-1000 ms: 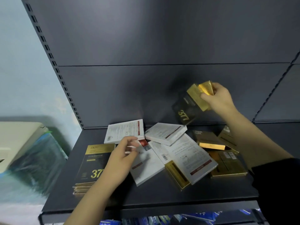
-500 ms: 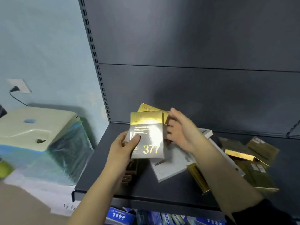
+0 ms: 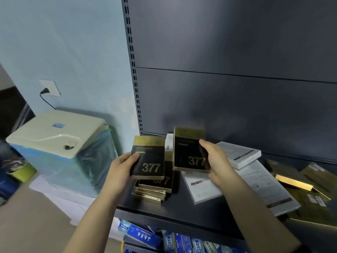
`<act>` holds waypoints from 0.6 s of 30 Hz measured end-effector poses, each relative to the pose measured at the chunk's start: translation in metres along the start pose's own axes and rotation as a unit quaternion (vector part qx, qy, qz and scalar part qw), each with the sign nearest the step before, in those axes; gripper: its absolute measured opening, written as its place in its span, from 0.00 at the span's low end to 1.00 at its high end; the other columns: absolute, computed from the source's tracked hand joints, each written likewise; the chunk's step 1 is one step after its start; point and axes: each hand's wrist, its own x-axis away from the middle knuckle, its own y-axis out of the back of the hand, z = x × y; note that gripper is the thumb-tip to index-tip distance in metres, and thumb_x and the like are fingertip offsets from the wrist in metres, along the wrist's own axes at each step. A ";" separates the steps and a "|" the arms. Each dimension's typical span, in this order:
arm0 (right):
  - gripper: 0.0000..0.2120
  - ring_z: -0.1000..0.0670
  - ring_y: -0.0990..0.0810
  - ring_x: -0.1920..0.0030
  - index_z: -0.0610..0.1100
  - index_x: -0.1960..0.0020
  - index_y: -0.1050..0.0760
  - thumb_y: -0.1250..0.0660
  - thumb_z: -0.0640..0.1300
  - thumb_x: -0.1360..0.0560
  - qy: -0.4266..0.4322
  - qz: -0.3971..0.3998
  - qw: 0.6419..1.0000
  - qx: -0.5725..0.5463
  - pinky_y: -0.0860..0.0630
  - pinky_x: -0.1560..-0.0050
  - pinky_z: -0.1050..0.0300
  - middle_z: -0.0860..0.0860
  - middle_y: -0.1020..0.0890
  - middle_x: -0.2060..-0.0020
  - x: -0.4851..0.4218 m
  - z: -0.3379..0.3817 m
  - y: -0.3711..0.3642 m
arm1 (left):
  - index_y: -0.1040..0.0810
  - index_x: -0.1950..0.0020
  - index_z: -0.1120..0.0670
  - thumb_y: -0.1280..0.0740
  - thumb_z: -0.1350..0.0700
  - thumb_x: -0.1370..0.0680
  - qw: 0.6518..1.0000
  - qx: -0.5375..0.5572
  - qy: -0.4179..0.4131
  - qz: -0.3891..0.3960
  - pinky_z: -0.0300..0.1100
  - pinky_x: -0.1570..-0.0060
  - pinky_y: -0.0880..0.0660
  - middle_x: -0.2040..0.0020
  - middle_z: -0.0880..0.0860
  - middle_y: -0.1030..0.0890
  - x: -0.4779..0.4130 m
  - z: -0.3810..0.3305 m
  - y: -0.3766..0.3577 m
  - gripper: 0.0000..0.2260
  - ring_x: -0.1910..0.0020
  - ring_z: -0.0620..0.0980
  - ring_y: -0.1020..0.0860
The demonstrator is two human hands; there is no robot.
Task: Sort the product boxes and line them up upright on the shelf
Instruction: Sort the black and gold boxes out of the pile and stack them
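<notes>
My left hand (image 3: 121,166) grips a black-and-gold "377" box (image 3: 148,157) by its left edge, held upright above the shelf's left end. A second black-and-gold "377" box (image 3: 189,149) is held upright in my right hand (image 3: 216,161), thumb on its right edge. Under both lies a flat stack of the same boxes (image 3: 155,189) on the dark shelf (image 3: 182,212). White boxes (image 3: 238,155) lie flat to the right, and gold boxes (image 3: 295,181) are scattered at the far right.
The dark back panel (image 3: 237,106) rises behind the shelf, with a slotted upright (image 3: 134,79) at its left edge. Blue boxes (image 3: 144,234) fill the shelf below. A cream appliance on a plastic-wrapped base (image 3: 56,137) stands to the left by the blue wall.
One box was in both hands half a second ago; now each hand holds its own "377" box, a little apart. The view has swung left and down.
</notes>
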 end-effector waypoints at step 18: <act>0.15 0.42 0.17 0.43 0.45 0.36 0.25 0.38 0.46 0.20 -0.038 0.056 0.994 -0.086 0.24 0.39 0.38 0.44 0.16 0.44 0.016 -0.040 0.020 | 0.27 0.40 0.44 0.35 0.56 0.21 0.970 -0.203 -0.128 0.027 0.43 0.51 0.27 0.50 0.48 0.20 0.002 0.007 -0.055 0.12 0.53 0.47 0.21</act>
